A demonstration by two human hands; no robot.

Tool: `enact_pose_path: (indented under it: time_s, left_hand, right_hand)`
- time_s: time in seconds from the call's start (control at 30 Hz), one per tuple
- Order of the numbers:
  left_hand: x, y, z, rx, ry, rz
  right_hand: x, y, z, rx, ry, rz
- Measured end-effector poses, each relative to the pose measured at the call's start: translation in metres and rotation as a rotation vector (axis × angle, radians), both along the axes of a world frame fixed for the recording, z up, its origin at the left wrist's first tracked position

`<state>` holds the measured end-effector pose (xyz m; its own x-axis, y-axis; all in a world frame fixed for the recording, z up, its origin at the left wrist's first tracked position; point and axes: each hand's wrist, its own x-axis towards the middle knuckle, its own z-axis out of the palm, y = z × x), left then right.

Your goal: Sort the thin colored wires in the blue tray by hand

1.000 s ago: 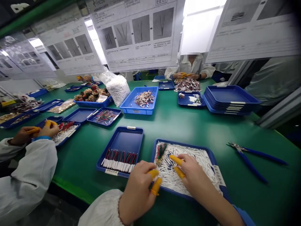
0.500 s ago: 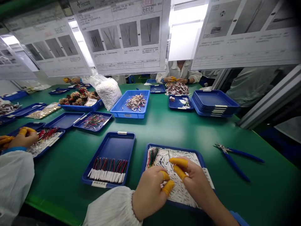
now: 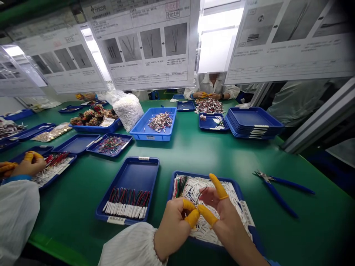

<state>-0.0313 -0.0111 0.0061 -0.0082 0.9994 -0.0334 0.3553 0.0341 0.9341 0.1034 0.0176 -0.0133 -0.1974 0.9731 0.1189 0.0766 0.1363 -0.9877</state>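
Observation:
My left hand (image 3: pixel 177 223), with yellow finger cots on thumb and forefinger, pinches a thin dark wire (image 3: pixel 198 199) that curves up from the fingertips. What else sits inside that pinch is hidden. Beside it my right hand (image 3: pixel 227 218) has its yellow-covered forefinger raised and its thumb spread away, the thumb tip by the left fingertips. Both hands are over a blue tray (image 3: pixel 238 188) of loose white tubes (image 3: pixel 206 232). A small bundle of dark, red and green wires (image 3: pixel 181 186) lies in that tray's far left corner.
Left of my hands, a blue tray (image 3: pixel 138 171) holds a row of white-ended wires (image 3: pixel 126 203). Blue-handled cutters (image 3: pixel 277 188) lie on the right. Farther back are a light blue bin (image 3: pixel 154 137) and stacked trays (image 3: pixel 253 118). A co-worker's hand (image 3: pixel 29 164) is at left.
My right forefinger has lifted and spread from the thumb, and the thumb has moved left and down toward my left fingertips. My left thumb and forefinger have closed together.

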Motion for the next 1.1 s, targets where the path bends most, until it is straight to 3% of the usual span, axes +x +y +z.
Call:
enact_pose_path:
  time_s: [0.07, 0.23, 0.3, 0.4, 0.47, 0.57, 0.67, 0.83, 1.1]
  left_hand:
    - [0.0, 0.0, -0.001, -0.035, -0.075, 0.002]
    - [-0.001, -0.003, -0.002, 0.012, -0.073, -0.065]
    - [-0.001, -0.005, -0.002, 0.04, -0.039, -0.07]
    - [0.0, -0.005, -0.001, 0.039, -0.083, -0.069]
    - [0.0, -0.004, 0.0, -0.025, -0.222, -0.067]
    - [-0.001, -0.002, -0.001, -0.159, -0.442, -0.063]
    - [-0.002, -0.001, -0.003, -0.186, -0.501, -0.059]
    - [-0.002, -0.002, -0.006, -0.189, -0.569, -0.075]
    - [0.001, -0.004, -0.001, -0.248, -0.613, -0.082]
  right_hand:
    - [0.001, 0.0, 0.002, -0.025, -0.03, -0.019]
    - [0.005, 0.003, 0.012, -0.164, -0.057, 0.191]
    - [0.005, 0.004, 0.014, -0.191, -0.022, 0.212]
    - [0.003, 0.004, 0.014, -0.244, 0.075, 0.205]
    - [0.002, 0.003, 0.015, -0.296, 0.148, 0.179]
    - [0.003, 0.003, 0.02, -0.343, 0.208, 0.046]
    - [0.008, 0.004, 0.025, -0.321, 0.176, -0.064]
    - [0.014, 0.004, 0.022, -0.212, 0.07, -0.082]
    - [0.016, 0.007, 0.016, -0.213, 0.109, -0.012]
